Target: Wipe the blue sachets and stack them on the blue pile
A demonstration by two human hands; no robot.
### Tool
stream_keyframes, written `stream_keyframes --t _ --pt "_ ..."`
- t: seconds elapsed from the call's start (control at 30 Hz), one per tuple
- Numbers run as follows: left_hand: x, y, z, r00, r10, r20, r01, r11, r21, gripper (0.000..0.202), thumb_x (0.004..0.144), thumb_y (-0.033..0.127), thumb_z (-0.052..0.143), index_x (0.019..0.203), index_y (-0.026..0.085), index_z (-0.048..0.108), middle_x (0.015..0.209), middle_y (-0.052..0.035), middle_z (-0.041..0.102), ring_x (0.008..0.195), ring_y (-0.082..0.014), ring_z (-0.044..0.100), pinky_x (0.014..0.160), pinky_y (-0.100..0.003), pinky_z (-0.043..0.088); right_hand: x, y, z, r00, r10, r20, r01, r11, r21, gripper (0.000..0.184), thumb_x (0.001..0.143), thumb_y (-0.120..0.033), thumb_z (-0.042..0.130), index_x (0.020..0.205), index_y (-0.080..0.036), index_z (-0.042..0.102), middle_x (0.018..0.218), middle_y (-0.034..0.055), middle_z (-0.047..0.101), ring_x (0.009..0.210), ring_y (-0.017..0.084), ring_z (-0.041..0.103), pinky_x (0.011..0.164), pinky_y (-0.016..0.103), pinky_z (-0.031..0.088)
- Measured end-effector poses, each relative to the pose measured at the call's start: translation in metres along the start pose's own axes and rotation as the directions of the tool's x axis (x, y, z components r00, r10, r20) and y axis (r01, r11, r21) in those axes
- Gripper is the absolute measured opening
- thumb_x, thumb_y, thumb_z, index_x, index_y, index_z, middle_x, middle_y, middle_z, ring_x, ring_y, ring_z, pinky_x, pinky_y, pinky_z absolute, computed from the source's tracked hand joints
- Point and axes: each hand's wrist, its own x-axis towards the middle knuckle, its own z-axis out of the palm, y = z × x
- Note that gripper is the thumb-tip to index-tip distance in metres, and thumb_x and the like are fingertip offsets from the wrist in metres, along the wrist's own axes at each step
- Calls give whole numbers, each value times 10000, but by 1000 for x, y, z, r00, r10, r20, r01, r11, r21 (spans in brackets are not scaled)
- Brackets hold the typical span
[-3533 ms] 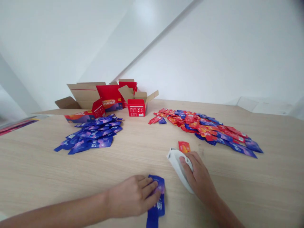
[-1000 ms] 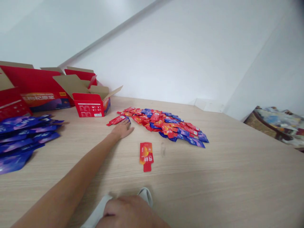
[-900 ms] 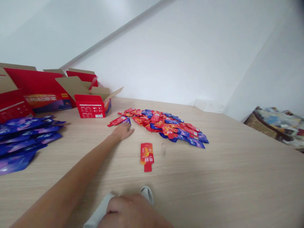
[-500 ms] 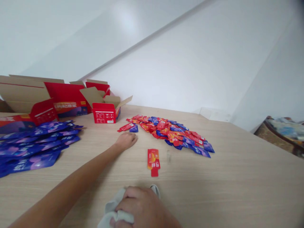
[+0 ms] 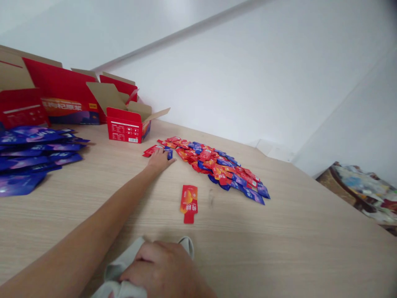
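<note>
My left hand (image 5: 159, 160) lies flat at the near-left edge of a heap of red and blue sachets (image 5: 214, 159), its fingertips over a small red sachet (image 5: 150, 150) and a blue one (image 5: 169, 154). A single red sachet (image 5: 189, 203) lies by itself on the wood, nearer me. At the bottom of the view my right hand (image 5: 161, 269) presses down on a crumpled white cloth (image 5: 119, 275) and grips it, covering much of it.
Several blue-purple sachets (image 5: 34, 151) lie stacked at the left of the light wood table (image 5: 279, 231). Open red cartons (image 5: 125, 126) stand behind them at the back edge. Patterned fabric (image 5: 356, 190) lies beyond the table's right edge, and a white wall rises behind.
My left hand has moved forward from just short of the small sachets onto them. My right hand has bunched the cloth further, and the view has shifted slightly.
</note>
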Motion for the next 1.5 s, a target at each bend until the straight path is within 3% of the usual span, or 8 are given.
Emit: stream_keyframes --t 0.27,0.47,0.67,0.77,0.93,1.07,1.17,1.5 --pt "11 15 -7 997 23 79 -23 1000 6 404 985 412 655 1312 180 608 1330 -112 622 1145 -263 643 957 -491 568 -1 -1 0 999 1 37 0 1000 -10 317 861 -546 690 1015 -272 738 876 -34 699 751 150 647 619 290 495" --pt "-21 27 -23 982 117 147 -126 990 56 394 983 398 661 1298 168 613 1301 -113 633 1112 -251 655 934 -469 580 -2 -3 -25 1000 0 -18 -1 1000 -19 228 890 -451 663 958 -242 724 879 11 710 801 167 653 697 273 530" --pt "-107 9 -77 938 278 205 -305 946 112 351 997 316 642 1315 174 598 1245 -94 647 1051 -229 668 871 -426 601 2 -8 -55 963 -1 -271 13 999 41 158 899 -331 638 980 -229 727 900 29 701 769 160 644 700 276 515" --pt "-177 -10 -116 897 370 243 -406 906 119 431 971 56 491 1377 186 559 1254 -117 637 1030 -230 660 804 -368 606 1 -9 -67 936 26 -352 -13 999 38 156 940 -318 616 978 -217 729 884 43 699 768 166 645 696 283 507" --pt "-309 -33 -156 830 476 291 -527 840 128 585 885 -8 448 1410 226 557 1299 -124 645 1060 -257 664 855 -393 619 -2 -5 -73 908 61 -415 -48 998 42 167 971 -314 621 1020 -195 727 923 65 708 815 175 660 726 293 516" --pt "-380 -28 -169 805 555 209 -583 805 111 452 983 275 556 1431 225 586 1334 -148 680 1167 -333 652 924 -459 599 -3 0 -66 904 98 -415 -88 995 42 167 980 -308 631 1031 -188 736 939 63 706 827 169 669 730 283 515" --pt "-400 -14 -188 816 561 137 -573 816 74 722 974 637 532 1517 161 514 1385 -170 665 1213 -328 639 955 -433 567 -2 3 -60 905 146 -400 -127 989 72 182 993 -327 624 1023 -191 743 939 61 702 819 167 672 729 281 520" --pt "-413 -4 -229 706 707 -44 -704 707 65 714 891 760 578 1251 167 748 1441 -113 641 1569 -294 247 1299 -376 117 -2 15 -53 903 212 -374 -199 977 75 192 1011 -361 610 1061 -221 732 987 67 710 873 195 691 792 322 552"
